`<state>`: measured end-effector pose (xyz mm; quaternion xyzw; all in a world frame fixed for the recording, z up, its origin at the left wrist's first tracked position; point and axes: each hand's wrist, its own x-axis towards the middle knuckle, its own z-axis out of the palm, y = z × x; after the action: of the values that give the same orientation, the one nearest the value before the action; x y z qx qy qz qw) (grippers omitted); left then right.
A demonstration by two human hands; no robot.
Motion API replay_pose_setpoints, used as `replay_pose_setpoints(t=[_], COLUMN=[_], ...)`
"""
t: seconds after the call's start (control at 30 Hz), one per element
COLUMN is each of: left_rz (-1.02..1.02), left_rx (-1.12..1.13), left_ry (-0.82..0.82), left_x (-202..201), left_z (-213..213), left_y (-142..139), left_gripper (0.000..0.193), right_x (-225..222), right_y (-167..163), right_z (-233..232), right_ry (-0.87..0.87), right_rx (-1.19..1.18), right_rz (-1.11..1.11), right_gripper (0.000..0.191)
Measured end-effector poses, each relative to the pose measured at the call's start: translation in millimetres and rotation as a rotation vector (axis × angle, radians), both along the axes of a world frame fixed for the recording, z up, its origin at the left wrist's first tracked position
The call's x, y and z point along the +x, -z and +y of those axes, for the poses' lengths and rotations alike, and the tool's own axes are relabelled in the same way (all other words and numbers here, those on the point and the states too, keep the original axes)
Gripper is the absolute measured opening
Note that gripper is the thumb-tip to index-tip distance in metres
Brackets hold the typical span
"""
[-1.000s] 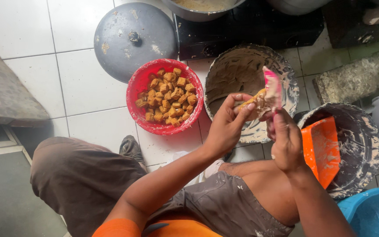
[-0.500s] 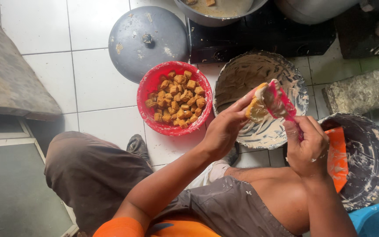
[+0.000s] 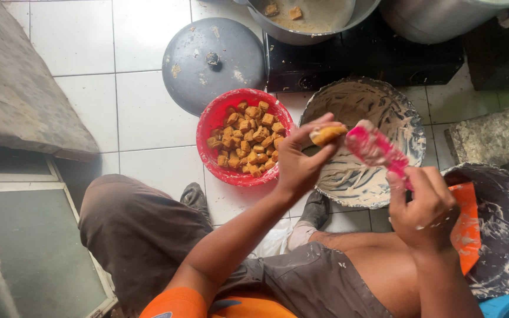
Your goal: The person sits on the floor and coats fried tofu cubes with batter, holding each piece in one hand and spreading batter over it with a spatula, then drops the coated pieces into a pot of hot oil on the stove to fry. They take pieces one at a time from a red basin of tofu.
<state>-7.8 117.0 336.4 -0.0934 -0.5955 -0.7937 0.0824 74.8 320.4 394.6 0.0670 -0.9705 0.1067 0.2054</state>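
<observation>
My left hand [image 3: 300,162] pinches a golden fried tofu piece [image 3: 327,133] above a large batter-smeared bowl [image 3: 365,100]. My right hand [image 3: 423,206] grips a pink spatula-like scoop [image 3: 376,147] whose blade touches the tofu piece. A red bowl [image 3: 219,118] full of several brown fried tofu cubes [image 3: 248,138] sits on the white tiled floor just left of my left hand.
A grey pot lid [image 3: 210,62] lies on the tiles behind the red bowl. A metal pot [image 3: 307,17] with batter stands on a black stove [image 3: 372,59]. At right is another smeared basin [image 3: 502,229] with an orange scraper [image 3: 463,224]. My knees fill the foreground.
Both hands have shifted slightly left over the batter bowl. The right hand has brought the pink scoop up against the tofu piece held in the left hand.
</observation>
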Motion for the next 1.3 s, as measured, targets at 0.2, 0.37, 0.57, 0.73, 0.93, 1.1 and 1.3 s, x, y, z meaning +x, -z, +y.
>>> replay_pose_setpoints(t=[0.2, 0.37, 0.57, 0.73, 0.93, 1.1, 1.3], left_rz=[0.306, -0.353, -1.021, -0.370, -0.332, -0.580, -0.517], left_rx=[-0.623, 0.128, 0.315, 0.596, 0.163, -0.227, -1.264], left_ry=[-0.164, 0.154, -0.107, 0.075, -0.196, -0.211, -0.224], left_x=[-26, -19, -16, -169, -208, -129, -35], left_z=[-41, -24, 3, 5, -35, -62, -120], left_y=[6, 101, 230, 161, 89, 181, 289], left_gripper=[0.027, 0.025, 0.042, 0.086, 0.061, 0.059, 0.077], right_x=[0, 2, -13, -12, -21, -28, -32], right_y=[0, -4, -6, 5, 10, 15, 43], right_z=[-6, -12, 1, 7, 19, 42, 105], right_ry=[0.030, -0.012, 0.135, 0.080, 0.090, 0.064, 0.126], right_rx=[-0.256, -0.366, -0.656, -0.658, -0.900, -1.322, -1.456], right_rz=[-0.124, -0.152, -0.210, -0.228, -0.313, -0.412, -0.302], right_gripper=[0.023, 0.022, 0.028, 0.030, 0.031, 0.047, 0.043])
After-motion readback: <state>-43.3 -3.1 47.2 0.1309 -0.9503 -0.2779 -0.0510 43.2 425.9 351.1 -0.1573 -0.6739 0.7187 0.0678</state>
